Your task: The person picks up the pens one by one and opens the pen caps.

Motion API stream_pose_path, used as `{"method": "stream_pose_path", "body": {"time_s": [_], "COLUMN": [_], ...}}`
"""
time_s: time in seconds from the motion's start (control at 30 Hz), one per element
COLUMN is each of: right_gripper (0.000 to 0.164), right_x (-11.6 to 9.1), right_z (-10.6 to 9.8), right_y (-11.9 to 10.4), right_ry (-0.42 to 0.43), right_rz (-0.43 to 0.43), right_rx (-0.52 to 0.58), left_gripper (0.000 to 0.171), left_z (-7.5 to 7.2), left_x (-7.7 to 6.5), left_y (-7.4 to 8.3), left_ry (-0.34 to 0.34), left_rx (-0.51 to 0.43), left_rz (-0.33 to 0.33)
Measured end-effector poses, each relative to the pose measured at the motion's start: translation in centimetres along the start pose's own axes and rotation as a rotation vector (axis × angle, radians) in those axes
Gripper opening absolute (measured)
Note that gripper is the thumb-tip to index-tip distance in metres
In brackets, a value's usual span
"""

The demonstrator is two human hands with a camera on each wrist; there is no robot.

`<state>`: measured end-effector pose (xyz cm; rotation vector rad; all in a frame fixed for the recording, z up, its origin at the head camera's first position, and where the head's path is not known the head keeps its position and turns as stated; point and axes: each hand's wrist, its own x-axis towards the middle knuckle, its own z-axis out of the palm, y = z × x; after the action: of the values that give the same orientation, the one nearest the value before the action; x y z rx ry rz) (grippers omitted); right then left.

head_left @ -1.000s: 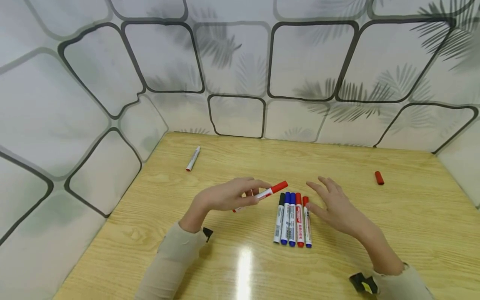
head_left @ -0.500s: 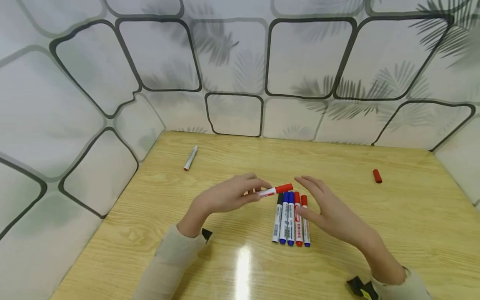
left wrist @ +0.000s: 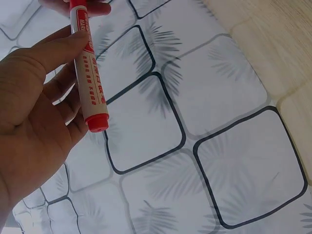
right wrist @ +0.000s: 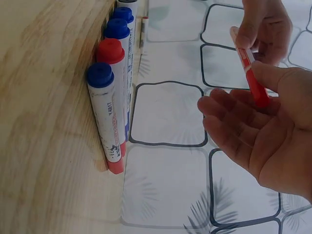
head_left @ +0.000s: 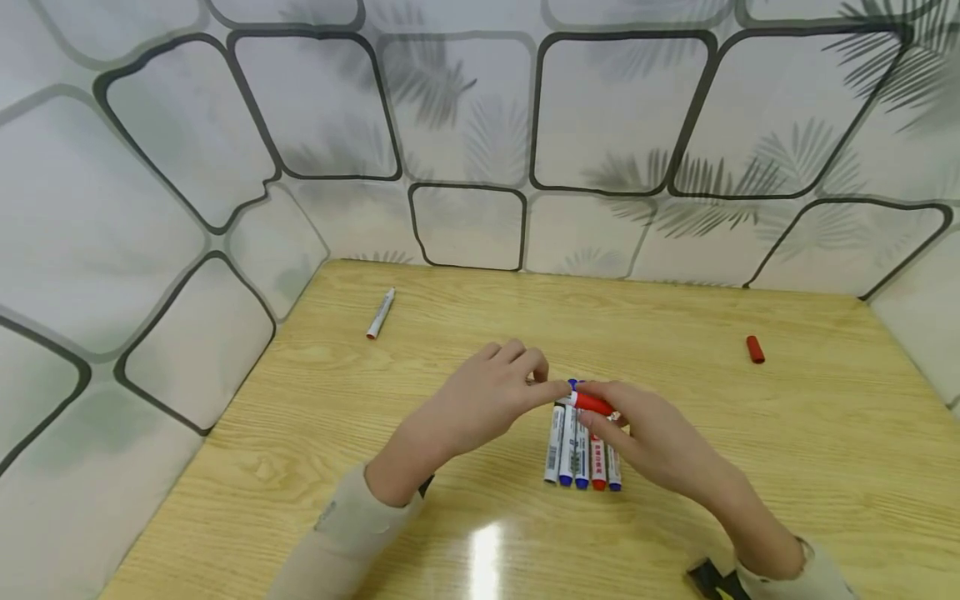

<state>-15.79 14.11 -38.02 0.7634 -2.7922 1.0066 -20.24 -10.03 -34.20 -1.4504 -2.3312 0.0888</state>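
Observation:
My left hand (head_left: 480, 404) pinches a white marker with a red cap (left wrist: 89, 83) between thumb and fingers, its red bottom end pointing back toward the wrist in the left wrist view. The marker's red cap (head_left: 594, 405) reaches in between the thumb and fingers of my right hand (right wrist: 273, 141), which pinches it above the table. Below both hands lies a row of several capped markers (head_left: 582, 462), side by side. Their caps, partly covered by the hands in the head view, show black, blue and red, and several ends are blue.
A white marker (head_left: 381, 313) with a red end lies at the back left of the wooden table (head_left: 675, 325). Off to the right is a loose red cap (head_left: 755, 350). A patterned wall (head_left: 472, 225) rises behind the table and on the left.
The right hand has moved left and the left hand slightly right, so they meet over the row. The held marker's cap has come between the right hand's thumb and fingers.

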Motion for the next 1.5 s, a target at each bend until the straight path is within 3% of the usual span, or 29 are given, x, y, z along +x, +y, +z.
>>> {"method": "stream_pose_path", "body": {"time_s": [0.13,0.27,0.53,1.0,1.2,1.5], "right_gripper": [0.013,0.011,0.013,0.023,0.022,0.022], "right_x": [0.0,-0.1,-0.4,-0.5,-0.5,-0.3], "right_z": [0.2,0.4,0.4,0.4,0.1,0.1], "right_y": [-0.2,-0.5,-0.7,-1.0,-0.9,-0.8], "right_ry": [0.008,0.042,0.110,0.066,0.048,0.029], "right_rz": [-0.020,-0.051,-0.118,-0.127,-0.101,-0.091], "right_rx": [0.041,0.062,0.071,0.055,0.086,0.031], "left_gripper": [0.035,0.033,0.028,0.038,0.038,0.042], "left_z": [0.1,0.3,0.3,-0.3,-0.6,-0.7], "left_x": [0.0,0.0,-0.1,-0.7,-0.7,-0.5], "left_y": [0.2,0.3,0.2,-0.8,-0.9,-0.8], "left_ry": [0.052,0.050,0.081,-0.137,-0.160,-0.238], "left_rx": [0.018,-0.008,-0.226,-0.557,-0.614,-0.629], "left_rz": [0.022,0.010,0.021,0.052,0.067,0.034]}}
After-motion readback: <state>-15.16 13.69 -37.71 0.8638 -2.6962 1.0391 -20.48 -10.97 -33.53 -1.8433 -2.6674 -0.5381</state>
